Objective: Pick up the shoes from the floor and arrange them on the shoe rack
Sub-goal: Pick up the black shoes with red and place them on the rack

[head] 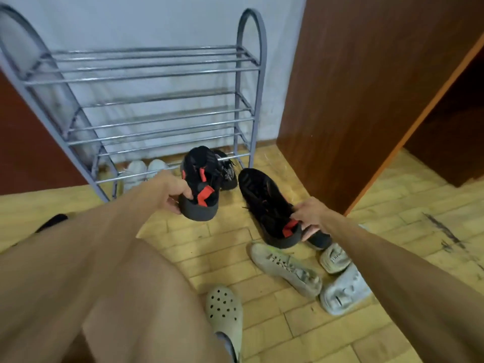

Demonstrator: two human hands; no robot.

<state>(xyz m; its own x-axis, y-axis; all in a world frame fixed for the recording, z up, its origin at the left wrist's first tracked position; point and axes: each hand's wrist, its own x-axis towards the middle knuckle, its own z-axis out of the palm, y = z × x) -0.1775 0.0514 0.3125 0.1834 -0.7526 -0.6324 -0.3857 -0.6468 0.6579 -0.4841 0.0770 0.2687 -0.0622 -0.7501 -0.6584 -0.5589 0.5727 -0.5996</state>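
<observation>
Beige and perforated, a clog sits nearest, apparently on the person's own foot beside the bare knee, so it is probably not part of the job. Just beyond it to the right lies a loose cluster on the floor: a grey sneaker, a pale slide and a second slide behind it, all touching or nearly so. None of these has been picked up.

Further out, the right hand pinches the heel collar of a black shoe with a red tab; whether its sole is off the tiles I cannot tell. The left hand grips the heel of the matching shoe, thumb outside and fingers tucked into the opening, holding it raised with the toe aimed at the rack's lowest shelf.

Farthest, the rack stands against the wall. Its bottom tier already carries a white pair on the left and a dark pair on the right, partly hidden behind the lifted shoe. The upper tiers are bare.

I judge the task roughly half done: two pairs shelved, the black pair in hand, and the grey sneaker and slides left to collect. A dark object at the far left is too cut off to identify.
</observation>
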